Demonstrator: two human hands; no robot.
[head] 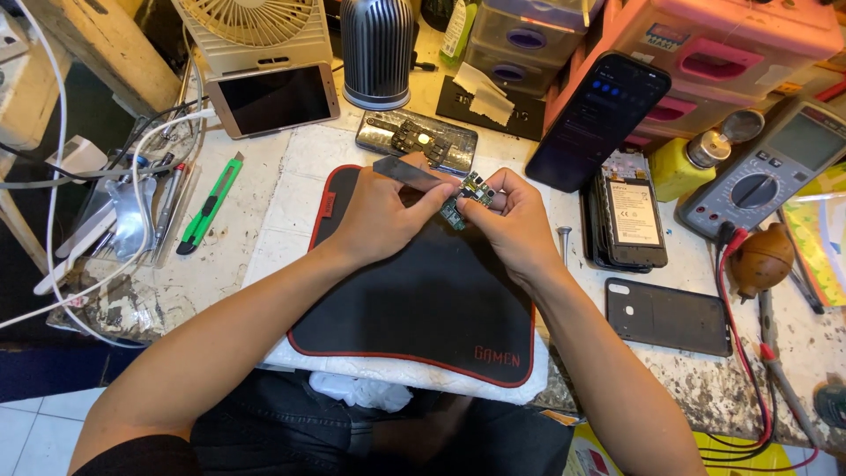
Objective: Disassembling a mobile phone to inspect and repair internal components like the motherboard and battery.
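While pinched between both hands' fingertips, small green circuit board above black mat.

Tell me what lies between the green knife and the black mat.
In the head view, only bare white tabletop lies between the green knife and the black mat.

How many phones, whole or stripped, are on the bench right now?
5: one leaning under the fan, one dismantled above the mat, a lit one propped against drawers, an opened one showing its battery, one face-down. More may be hidden.
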